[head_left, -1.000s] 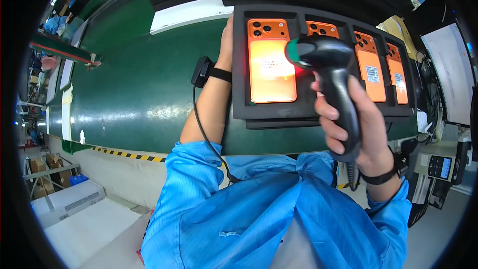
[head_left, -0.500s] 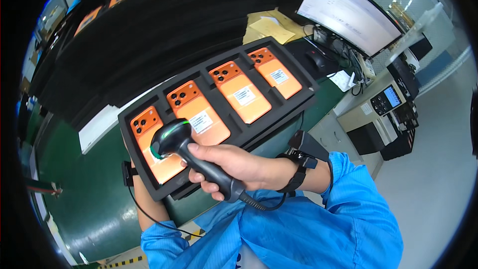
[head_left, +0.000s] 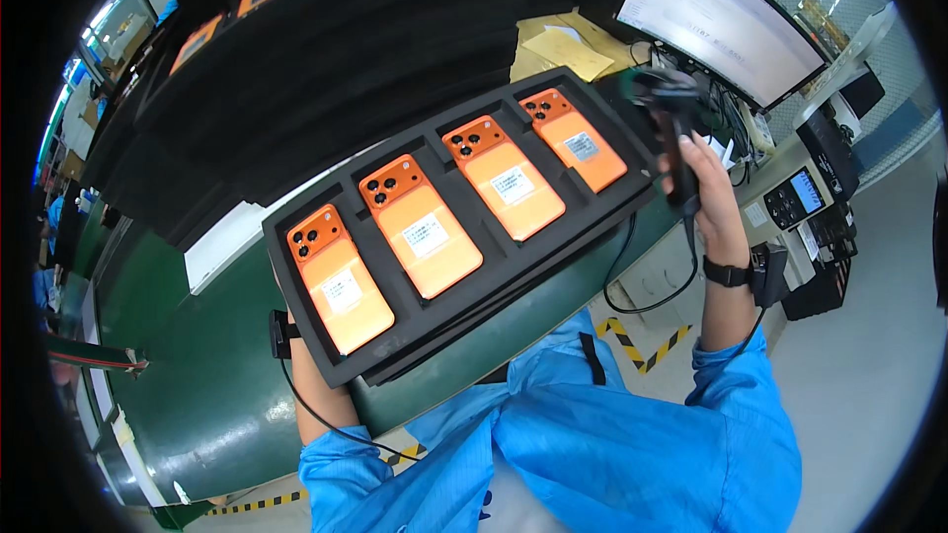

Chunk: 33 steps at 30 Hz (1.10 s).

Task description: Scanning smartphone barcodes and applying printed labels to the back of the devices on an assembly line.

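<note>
My right hand (head_left: 706,183) is wrapped around the handle of a black barcode scanner (head_left: 676,153), held up past the right end of a black foam tray (head_left: 425,328). Several orange phones lie in the tray's recesses, backs up with camera bumps toward the far side. The leftmost phone (head_left: 346,298), the phone beside it (head_left: 454,262) and the rightmost phone (head_left: 595,168) each carry a label. My left forearm (head_left: 321,400) reaches under the tray's left end; the left hand itself is hidden by the tray. Motion smears the scanner's head.
Stacked black trays (head_left: 375,59) with orange phones on top stand behind. A monitor (head_left: 721,20) and a yellow envelope (head_left: 568,54) are at the back right. Right of the green table (head_left: 207,385) is a device with a lit display (head_left: 805,192). The scanner's cord (head_left: 642,310) loops beside the tray.
My right hand has carried the scanner from above the leftmost phone to beyond the tray's right end. All the phones in the tray are now uncovered. The scanner's green light no longer shows.
</note>
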### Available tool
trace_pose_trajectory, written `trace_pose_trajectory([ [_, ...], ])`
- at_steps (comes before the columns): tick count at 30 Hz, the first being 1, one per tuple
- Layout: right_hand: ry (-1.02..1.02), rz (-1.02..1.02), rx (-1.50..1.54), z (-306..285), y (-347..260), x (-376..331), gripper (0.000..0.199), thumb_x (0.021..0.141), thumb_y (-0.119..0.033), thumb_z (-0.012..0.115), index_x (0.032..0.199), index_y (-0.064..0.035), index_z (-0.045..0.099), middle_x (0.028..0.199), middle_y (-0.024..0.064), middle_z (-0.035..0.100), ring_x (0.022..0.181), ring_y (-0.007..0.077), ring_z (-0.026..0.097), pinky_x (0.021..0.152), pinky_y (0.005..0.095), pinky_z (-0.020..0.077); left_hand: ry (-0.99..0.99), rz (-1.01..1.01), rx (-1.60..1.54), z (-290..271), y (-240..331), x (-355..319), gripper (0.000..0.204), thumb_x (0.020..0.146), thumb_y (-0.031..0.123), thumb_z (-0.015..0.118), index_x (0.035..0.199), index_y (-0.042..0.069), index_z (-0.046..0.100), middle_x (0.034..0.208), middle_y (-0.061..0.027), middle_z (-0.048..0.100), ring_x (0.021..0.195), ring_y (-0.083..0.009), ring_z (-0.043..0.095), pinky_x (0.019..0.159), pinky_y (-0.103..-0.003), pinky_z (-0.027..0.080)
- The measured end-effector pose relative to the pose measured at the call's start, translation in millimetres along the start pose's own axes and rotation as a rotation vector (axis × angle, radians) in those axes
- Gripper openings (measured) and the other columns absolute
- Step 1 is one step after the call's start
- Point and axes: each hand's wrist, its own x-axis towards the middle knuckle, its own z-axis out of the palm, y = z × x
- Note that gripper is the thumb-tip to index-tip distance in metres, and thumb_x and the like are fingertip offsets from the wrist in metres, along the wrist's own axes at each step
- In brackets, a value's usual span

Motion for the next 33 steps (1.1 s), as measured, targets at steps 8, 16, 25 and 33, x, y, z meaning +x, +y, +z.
trace_pose_trajectory([
  [8,0.175,0.150,-0.199,-113,146,40,0.039,0.096,-0.029,0.059,0.124,-0.0018,0.060,0.087,0.0015,0.060,0.071,0.0096,0.060,0.056,0.0221,0.0459,0.082,0.110,0.214,-12,24,-77,0.032,0.100,0.025,0.045,0.104,-0.002,0.061,0.099,-0.0122,0.064,0.078,-0.0192,0.065,0.068,-0.028,0.056],
  [16,0.300,-0.557,-0.862,-90,109,28,0.025,0.088,-0.014,0.062,0.111,-0.0038,0.063,0.110,0.0129,0.061,0.105,0.0292,0.058,0.091,0.0354,0.0451,0.067,0.114,0.268,-10,-5,-27,0.030,0.100,0.024,0.047,0.105,-0.003,0.061,0.102,-0.0138,0.065,0.079,-0.0207,0.066,0.068,-0.029,0.057],
  [25,-0.361,0.514,-0.199,-95,119,-165,0.024,0.098,-0.023,0.056,0.089,-0.0033,0.067,0.074,-0.0002,0.063,0.063,0.0059,0.058,0.054,0.0216,0.0459,0.061,0.169,0.334,-27,-15,7,0.029,0.099,0.022,0.049,0.106,-0.004,0.061,0.105,-0.0156,0.065,0.079,-0.0225,0.067,0.068,-0.030,0.057],
  [33,-0.401,0.365,-0.113,-119,43,-106,0.020,0.097,-0.022,0.056,0.094,-0.0039,0.064,0.087,0.0002,0.065,0.071,0.0047,0.057,0.062,0.0203,0.0475,0.545,1.373,0.338,47,158,-102,0.028,0.091,0.016,0.046,0.067,0.005,0.050,0.065,-0.0070,0.055,0.059,-0.0204,0.055,0.059,-0.034,0.049],
])
